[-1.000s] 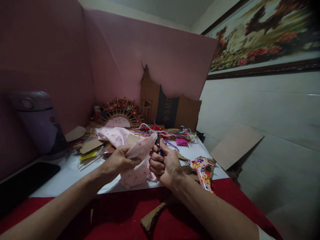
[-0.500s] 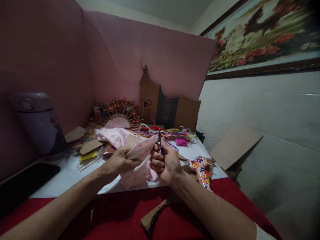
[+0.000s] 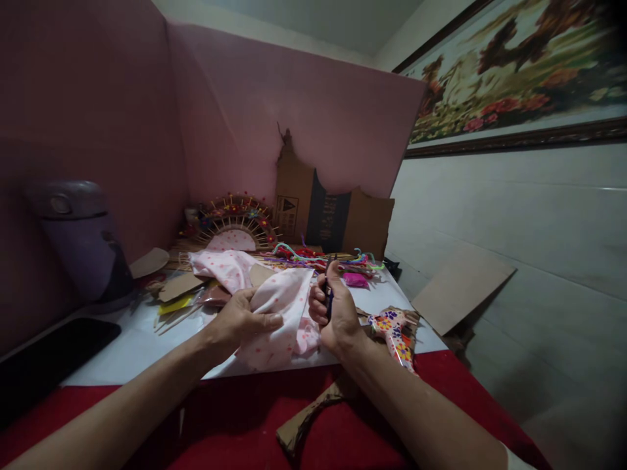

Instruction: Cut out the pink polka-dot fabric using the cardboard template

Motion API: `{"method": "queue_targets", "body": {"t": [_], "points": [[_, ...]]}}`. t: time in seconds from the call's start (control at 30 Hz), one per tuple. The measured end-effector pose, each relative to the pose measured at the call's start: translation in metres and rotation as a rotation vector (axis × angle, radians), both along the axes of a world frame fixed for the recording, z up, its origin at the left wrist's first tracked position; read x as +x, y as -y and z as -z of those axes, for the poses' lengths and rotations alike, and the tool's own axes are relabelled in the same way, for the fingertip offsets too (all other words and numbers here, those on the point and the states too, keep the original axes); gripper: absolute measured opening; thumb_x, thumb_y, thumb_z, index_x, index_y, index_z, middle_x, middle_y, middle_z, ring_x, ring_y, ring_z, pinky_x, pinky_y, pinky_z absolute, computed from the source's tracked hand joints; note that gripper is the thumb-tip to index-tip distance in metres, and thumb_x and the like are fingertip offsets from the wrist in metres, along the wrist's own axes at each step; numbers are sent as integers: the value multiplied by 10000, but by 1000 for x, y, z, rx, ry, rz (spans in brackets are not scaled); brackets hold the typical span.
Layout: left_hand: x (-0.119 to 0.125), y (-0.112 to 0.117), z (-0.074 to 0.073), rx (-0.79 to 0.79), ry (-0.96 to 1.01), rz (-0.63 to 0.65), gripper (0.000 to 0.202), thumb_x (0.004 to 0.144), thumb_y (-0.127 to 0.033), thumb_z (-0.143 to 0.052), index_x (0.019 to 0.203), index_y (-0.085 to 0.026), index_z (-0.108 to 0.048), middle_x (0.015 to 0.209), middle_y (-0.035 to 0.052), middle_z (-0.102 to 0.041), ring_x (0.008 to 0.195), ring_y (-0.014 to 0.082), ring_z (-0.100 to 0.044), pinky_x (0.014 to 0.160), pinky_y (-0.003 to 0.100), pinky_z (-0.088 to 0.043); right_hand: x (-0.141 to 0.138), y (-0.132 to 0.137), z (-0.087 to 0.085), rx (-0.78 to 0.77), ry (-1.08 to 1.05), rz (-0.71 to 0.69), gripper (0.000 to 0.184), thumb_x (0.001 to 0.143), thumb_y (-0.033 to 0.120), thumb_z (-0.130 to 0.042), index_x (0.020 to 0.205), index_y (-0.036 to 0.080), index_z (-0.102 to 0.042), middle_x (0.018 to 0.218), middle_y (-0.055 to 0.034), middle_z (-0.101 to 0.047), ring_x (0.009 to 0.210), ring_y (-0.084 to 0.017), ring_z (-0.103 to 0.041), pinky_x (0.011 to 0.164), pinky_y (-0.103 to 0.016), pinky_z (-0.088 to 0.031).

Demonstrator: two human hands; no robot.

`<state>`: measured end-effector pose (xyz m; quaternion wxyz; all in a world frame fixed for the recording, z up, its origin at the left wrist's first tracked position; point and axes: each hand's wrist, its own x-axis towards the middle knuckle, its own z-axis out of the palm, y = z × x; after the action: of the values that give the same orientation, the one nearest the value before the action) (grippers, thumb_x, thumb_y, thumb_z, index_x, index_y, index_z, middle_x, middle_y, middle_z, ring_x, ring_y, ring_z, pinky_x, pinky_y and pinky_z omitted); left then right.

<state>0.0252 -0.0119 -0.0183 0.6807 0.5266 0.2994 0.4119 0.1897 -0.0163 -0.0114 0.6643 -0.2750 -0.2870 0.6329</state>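
My left hand [image 3: 249, 321] is closed on a pink cloth with red dots [image 3: 281, 297], thumb on top. The cloth's far part lies over cardboard on the white table covering, and its near edge hangs in front. My right hand [image 3: 336, 313] is wrapped round a slim, dark-handled hand tool [image 3: 329, 290], upright with its narrow tip upward; its exact kind is unclear. The tool is just right of the cloth's edge, apart from it. Beside my right wrist lies a flower-patterned glue gun [image 3: 394, 333].
A half-round craft piece with sticks and beads [image 3: 240, 222] stands behind, beside torn cardboard [image 3: 333, 215]. Colourful pipe cleaners [image 3: 362, 258] and a pink packet [image 3: 356, 280] lie near. A bottle [image 3: 81, 241] and phone [image 3: 73, 349] are left; a cardboard strip [image 3: 308, 414] lies in front on red cloth.
My right hand with the tool has moved right, away from the cloth's edge. The cloth edge now hangs free of it, while my left hand still holds the cloth.
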Motion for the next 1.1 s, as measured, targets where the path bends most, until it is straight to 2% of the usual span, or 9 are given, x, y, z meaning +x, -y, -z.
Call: {"method": "queue_targets", "body": {"t": [0.07,0.17,0.27,0.33,0.47,0.63,0.77,0.9,1.1], "points": [[1,1,-1,0,21,-24,361,502,-150,-810,845,-139,-700,675,16,-678,543,133,-594,530,239,-487,-5,2,2,16,107,90,445,615,522,-727,668,200,-425,480,100,-402,332,-25,-265,285,-132,-103],[3,3,-2,23,25,-33,381,505,-160,-813,868,-141,-696,711,29,-693,575,149,-610,552,252,-498,-11,5,4,61,234,184,425,561,399,-798,671,196,-441,503,104,-397,357,-21,-262,291,-135,-157],[4,4,-1,62,-5,-31,366,497,-156,-816,842,-132,-693,729,30,-690,600,145,-606,573,248,-495,-12,5,5,115,236,295,406,499,233,-835,670,190,-469,539,104,-411,404,-21,-322,347,-133,-277],[5,4,-1,80,-22,-35,373,490,-147,-816,842,-135,-695,729,19,-681,607,134,-595,578,238,-489,-10,3,6,132,205,346,394,486,182,-827,678,190,-482,558,100,-424,434,-29,-366,374,-133,-310],[6,3,-2,92,-37,-52,372,483,-137,-811,837,-141,-695,701,-4,-657,587,109,-560,553,209,-465,-6,-1,5,139,175,372,399,491,196,-817,695,201,-474,554,107,-413,400,-24,-329,338,-135,-257],[5,1,-2,102,-66,-58,295,493,-161,-810,758,-124,-688,608,-24,-612,514,83,-507,487,181,-419,-5,-2,4,164,167,414,387,498,238,-814,740,198,-515,602,101,-455,395,-15,-348,327,-134,-240],[4,2,0,80,-73,-23,296,534,-221,-807,792,-132,-693,656,1,-645,549,104,-545,512,197,-442,-5,-2,4,162,182,407,362,543,297,-795,769,197,-530,563,108,-455,323,-4,-264,287,-149,-158],[3,4,0,51,-108,-14,290,607,-315,-776,802,-117,-693,682,36,-664,561,117,-570,501,194,-443,-4,-1,5,132,184,412,360,583,337,-773,825,196,-547,587,92,-515,299,-4,-269,280,-160,-144],[3,3,-4,15,-47,-58,304,659,-361,-741,833,-117,-689,691,50,-670,549,116,-579,500,196,-451,-3,-1,4,98,182,389,363,583,345,-772,826,194,-549,471,116,-438,275,-16,-277,284,-167,-129]]}}
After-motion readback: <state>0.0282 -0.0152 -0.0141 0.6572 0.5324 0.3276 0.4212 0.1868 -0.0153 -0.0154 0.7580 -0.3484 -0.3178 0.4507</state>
